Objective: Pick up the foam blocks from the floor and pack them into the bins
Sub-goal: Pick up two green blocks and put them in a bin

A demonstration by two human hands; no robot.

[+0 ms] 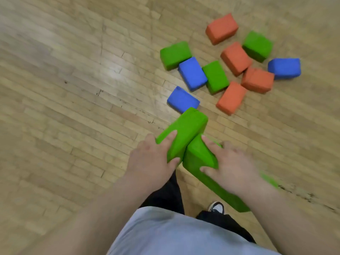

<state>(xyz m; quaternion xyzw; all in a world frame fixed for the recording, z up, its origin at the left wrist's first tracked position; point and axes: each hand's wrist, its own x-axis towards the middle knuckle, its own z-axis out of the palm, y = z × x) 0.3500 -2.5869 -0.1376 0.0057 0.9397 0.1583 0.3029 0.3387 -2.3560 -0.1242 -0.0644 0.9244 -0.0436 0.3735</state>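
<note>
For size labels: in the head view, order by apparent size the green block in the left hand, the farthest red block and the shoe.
1. green block in the left hand; nearness to the camera enlarges it.
2. farthest red block.
3. shoe, partly hidden.

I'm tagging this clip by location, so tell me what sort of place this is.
Probably a gym or play hall: a worn strip-wood floor, with red, green and blue foam blocks lying loose on it. No walls or furniture show to confirm it.
</note>
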